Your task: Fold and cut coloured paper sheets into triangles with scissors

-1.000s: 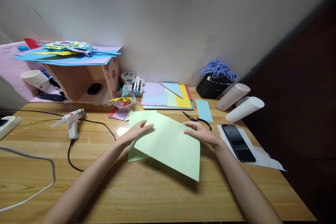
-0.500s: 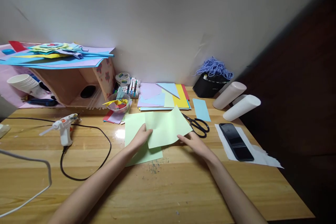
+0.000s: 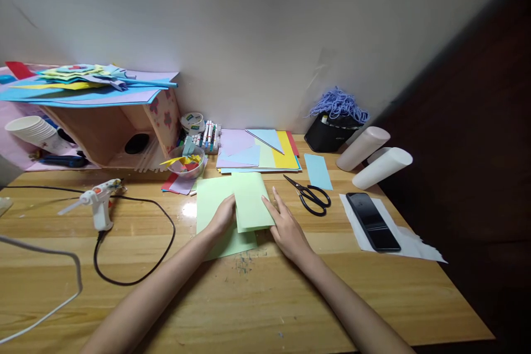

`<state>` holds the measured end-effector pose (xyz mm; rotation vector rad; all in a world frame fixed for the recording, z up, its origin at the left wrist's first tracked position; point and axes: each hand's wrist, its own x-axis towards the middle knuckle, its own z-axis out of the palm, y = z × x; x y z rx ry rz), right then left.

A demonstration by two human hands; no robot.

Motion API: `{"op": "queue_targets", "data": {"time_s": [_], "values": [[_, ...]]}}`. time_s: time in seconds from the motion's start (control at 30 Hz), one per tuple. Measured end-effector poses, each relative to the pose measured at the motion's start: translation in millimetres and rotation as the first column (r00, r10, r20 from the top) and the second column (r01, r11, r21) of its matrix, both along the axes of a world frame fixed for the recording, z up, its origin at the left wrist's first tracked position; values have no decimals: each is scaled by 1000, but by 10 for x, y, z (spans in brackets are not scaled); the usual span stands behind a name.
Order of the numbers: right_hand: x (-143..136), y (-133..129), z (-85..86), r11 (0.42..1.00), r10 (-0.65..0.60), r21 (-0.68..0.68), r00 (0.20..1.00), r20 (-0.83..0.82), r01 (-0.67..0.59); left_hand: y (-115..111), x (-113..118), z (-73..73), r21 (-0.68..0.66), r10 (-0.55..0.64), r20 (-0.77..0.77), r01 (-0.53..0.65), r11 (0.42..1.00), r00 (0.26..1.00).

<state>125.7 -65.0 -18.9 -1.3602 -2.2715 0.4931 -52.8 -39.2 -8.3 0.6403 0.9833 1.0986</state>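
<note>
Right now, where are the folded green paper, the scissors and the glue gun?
Folded green paper [image 3: 251, 202], head view: middle of its face.
Scissors [image 3: 303, 189], head view: near the pivot.
Glue gun [image 3: 101, 213], head view: white handle.

No lettering that you can read for certain.
On your far right, the black container [image 3: 326, 137] carries small pale lettering [image 3: 341, 137] low on its front, a short mark too small and blurred for you to make out letter by letter. Behind the middle of your table, the round roll [image 3: 193, 117] by the wall shows a label with white and green-blue patches; you cannot tell whether words stand on it. Over on your left, the stacked paper cups [image 3: 33, 130] bear small dark printed marks near the narrow end, and you cannot tell whether those are letters or a pattern.
</note>
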Motion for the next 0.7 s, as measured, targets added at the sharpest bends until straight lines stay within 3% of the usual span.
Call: {"op": "queue_targets", "data": {"time_s": [0.17,0.3,0.4,0.47,0.57,0.7], "values": [[-8,5,-27,998,28,-49,999,-31,-29,44,-13,34,-85,-70,85,78,993,994],[-25,-41,-9,994,55,-90,996,-76,-62,38,-12,35,-26,-41,-148,38,999,988],[-19,-31,44,977,38,-192,969,-243,-87,49,-27,55,-30,-29,-335,20,999,942],[-12,50,100,950,-90,-307,897,-434,-54,74,-31,96,40,22,-393,-7,999,919],[-6,281,239,878,-318,-476,698,-642,-38,122,5,216,208,102,-383,-22,978,918],[-15,590,528,876,-301,-456,564,-769,-154,186,104,458,375,162,-310,-36,926,937]]}}
